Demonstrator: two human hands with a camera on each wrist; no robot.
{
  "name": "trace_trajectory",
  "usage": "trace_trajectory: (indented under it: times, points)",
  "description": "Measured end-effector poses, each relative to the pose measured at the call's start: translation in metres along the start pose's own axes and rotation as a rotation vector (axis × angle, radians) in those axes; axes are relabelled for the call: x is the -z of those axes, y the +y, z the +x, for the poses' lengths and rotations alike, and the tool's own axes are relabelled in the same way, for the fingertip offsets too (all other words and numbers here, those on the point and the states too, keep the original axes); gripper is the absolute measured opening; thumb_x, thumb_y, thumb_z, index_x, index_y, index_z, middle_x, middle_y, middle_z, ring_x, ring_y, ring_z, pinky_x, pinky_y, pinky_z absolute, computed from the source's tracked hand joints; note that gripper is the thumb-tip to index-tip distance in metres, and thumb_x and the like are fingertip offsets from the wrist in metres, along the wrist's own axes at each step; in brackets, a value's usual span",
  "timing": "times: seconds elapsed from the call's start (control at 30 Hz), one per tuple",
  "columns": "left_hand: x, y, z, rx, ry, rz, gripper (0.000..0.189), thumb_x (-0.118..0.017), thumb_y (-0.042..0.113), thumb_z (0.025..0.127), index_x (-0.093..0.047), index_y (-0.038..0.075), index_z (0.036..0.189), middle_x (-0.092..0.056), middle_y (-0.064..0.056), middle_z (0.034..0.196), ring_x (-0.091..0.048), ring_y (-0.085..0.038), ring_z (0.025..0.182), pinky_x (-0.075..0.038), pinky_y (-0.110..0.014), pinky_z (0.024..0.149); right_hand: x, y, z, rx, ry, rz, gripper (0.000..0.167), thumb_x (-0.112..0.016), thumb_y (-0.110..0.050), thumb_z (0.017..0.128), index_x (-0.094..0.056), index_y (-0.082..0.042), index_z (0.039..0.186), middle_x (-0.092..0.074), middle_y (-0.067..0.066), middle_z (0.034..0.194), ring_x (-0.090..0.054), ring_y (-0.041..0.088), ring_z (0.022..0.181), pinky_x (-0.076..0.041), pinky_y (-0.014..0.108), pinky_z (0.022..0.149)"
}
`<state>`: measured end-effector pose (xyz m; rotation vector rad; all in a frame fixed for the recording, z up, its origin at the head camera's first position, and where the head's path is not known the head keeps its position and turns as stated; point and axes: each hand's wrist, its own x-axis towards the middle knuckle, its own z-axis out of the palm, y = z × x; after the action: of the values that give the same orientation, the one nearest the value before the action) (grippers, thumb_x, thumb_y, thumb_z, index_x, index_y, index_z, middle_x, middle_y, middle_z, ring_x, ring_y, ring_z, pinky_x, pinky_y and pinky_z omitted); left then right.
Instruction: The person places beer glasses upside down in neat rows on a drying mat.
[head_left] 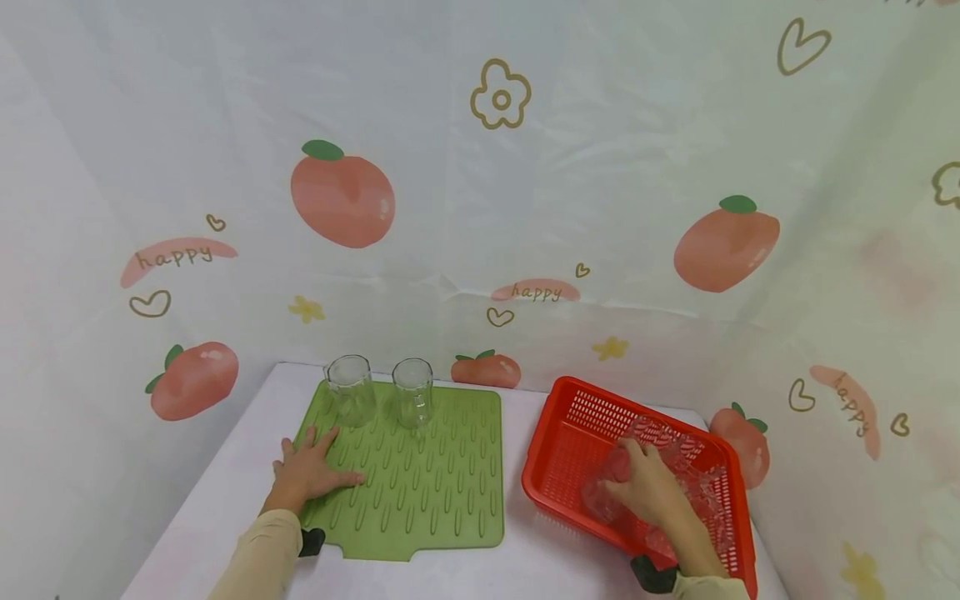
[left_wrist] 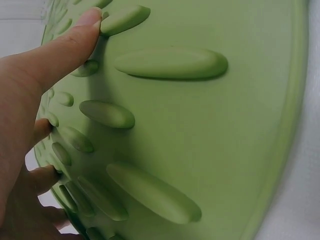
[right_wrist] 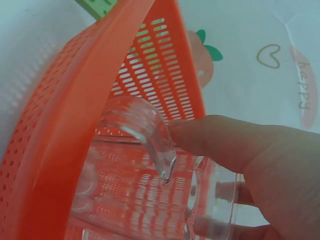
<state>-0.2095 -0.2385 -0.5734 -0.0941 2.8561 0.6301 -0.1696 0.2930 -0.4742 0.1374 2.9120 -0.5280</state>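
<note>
My left hand (head_left: 307,473) rests on the left edge of a green drying mat (head_left: 450,508), fingers and thumb spread; its thumb (left_wrist: 70,52) lies along the mat's raised ridges. Toward the mat's far edge stand two clear glass mugs, one on the left (head_left: 351,396) and another (head_left: 413,398) to its right. Inside a red basket (head_left: 542,429), my right hand (head_left: 651,487) grips a clear glass mug (head_left: 600,493) lying tilted. The right wrist view shows my thumb beside that mug's handle (right_wrist: 150,132) and my fingers round the glass near its rim.
More clear glassware (head_left: 708,492) sits in the right part of the basket. A white tabletop (head_left: 217,525) carries mat and basket. A white curtain (head_left: 442,208) printed with fruit hangs close behind them and at the sides.
</note>
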Motion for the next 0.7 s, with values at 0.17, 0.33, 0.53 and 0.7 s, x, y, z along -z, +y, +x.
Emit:
trace_trajectory:
  times: [0.17, 0.33, 0.53, 0.7]
  points:
    - [0.000, 0.000, 0.000, 0.005, -0.002, -0.002, 0.119, -0.078, 0.071, 0.072, -0.030, 0.005, 0.159, -0.009, -0.041, 0.162, -0.001, -0.078, 0.139, -0.016, -0.089, 0.105, 0.001, -0.006, -0.002, 0.039, 0.044, 0.024, 0.080, -0.085, -0.039, 0.081, -0.048, -0.004, 0.142, -0.052, 0.031, 0.135, -0.065, 0.041, 0.106, -0.058, 0.065, 0.085]
    - [0.000, 0.001, -0.002, 0.006, -0.002, -0.001, 0.119, -0.078, 0.071, 0.072, -0.030, 0.006, 0.159, -0.010, -0.041, 0.162, -0.002, -0.077, 0.139, -0.016, -0.088, 0.106, 0.002, -0.010, -0.004, 0.085, 0.100, 0.059, 0.078, -0.085, -0.036, 0.082, -0.047, -0.005, 0.143, -0.051, 0.029, 0.137, -0.063, 0.042, 0.111, -0.057, 0.064, 0.088]
    - [0.002, 0.002, -0.003, 0.001, 0.007, -0.005, 0.118, -0.079, 0.069, 0.072, -0.031, 0.005, 0.159, -0.011, -0.042, 0.161, -0.003, -0.078, 0.139, -0.017, -0.088, 0.105, 0.002, -0.014, -0.004, 0.129, 0.159, 0.123, 0.076, -0.083, -0.031, 0.085, -0.045, -0.005, 0.144, -0.049, 0.026, 0.139, -0.059, 0.042, 0.119, -0.055, 0.064, 0.094]
    - [0.001, 0.001, -0.003, 0.006, 0.001, -0.007, 0.118, -0.079, 0.070, 0.073, -0.030, 0.005, 0.159, -0.010, -0.041, 0.161, -0.002, -0.077, 0.140, -0.017, -0.088, 0.106, 0.004, -0.017, -0.002, 0.155, 0.219, 0.190, 0.077, -0.083, -0.029, 0.086, -0.043, -0.005, 0.147, -0.049, 0.023, 0.141, -0.055, 0.042, 0.124, -0.052, 0.064, 0.099]
